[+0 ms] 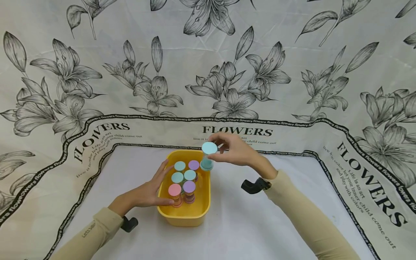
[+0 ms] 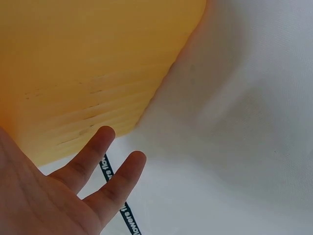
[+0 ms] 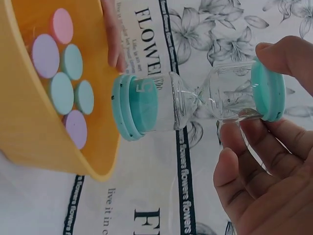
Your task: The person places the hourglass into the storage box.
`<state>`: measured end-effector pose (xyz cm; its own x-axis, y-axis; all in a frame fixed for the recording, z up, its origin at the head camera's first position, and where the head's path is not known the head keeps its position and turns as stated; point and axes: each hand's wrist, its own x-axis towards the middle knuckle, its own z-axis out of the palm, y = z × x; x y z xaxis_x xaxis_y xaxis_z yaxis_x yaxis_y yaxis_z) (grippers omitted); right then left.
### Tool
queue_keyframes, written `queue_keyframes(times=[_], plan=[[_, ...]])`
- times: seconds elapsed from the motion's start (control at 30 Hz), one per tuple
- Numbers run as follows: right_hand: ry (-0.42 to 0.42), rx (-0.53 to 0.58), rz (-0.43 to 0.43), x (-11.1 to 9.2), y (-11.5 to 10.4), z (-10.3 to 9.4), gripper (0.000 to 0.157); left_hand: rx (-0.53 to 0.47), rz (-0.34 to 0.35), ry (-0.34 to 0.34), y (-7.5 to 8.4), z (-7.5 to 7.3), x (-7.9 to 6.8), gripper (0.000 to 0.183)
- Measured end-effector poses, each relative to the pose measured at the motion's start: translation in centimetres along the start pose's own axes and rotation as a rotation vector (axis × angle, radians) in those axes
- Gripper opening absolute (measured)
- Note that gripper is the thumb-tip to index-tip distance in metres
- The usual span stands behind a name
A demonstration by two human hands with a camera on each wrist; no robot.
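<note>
My right hand pinches a sand timer by its upper teal cap, thumb on one side and fingers on the other. The timer is clear glass with a narrow waist, teal caps and teal sand in its lower bulb. In the head view it stands over the right rim of a yellow basin. Spread along the basin's left rim is my left hand, its thumb tip near a pink-capped timer. In the left wrist view, two straight fingers show outside the basin wall.
Inside the basin stand several more timers, among them a purple-capped one and a teal-capped one. The basin sits on a white cloth. A flower-printed curtain rises behind and at both sides.
</note>
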<state>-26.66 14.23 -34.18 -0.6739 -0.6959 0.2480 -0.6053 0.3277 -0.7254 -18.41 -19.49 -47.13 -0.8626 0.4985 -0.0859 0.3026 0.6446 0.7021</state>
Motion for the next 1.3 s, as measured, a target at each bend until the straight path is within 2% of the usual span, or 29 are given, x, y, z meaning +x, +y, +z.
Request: queue_keyframes(times=[0.23,0.43,0.87,1.3], plan=[[-0.096,0.015,-0.050,0.4,-1.6,1.3,0.040,0.001,0.006,0.004,-0.2,0.1,0.0,0.120],[-0.202,0.033,-0.073,0.6,-2.2,2.6,0.041,0.003,0.004,0.004,0.0,0.0,0.0,0.120],[-0.425,0.061,-0.049,0.7,-2.2,6.2,0.038,-0.012,0.023,0.000,0.0,-0.1,-0.2,0.117],[-0.584,-0.128,-0.033,0.9,-1.5,9.2,0.040,-0.008,0.006,-0.005,-0.1,-0.1,-0.1,0.117]])
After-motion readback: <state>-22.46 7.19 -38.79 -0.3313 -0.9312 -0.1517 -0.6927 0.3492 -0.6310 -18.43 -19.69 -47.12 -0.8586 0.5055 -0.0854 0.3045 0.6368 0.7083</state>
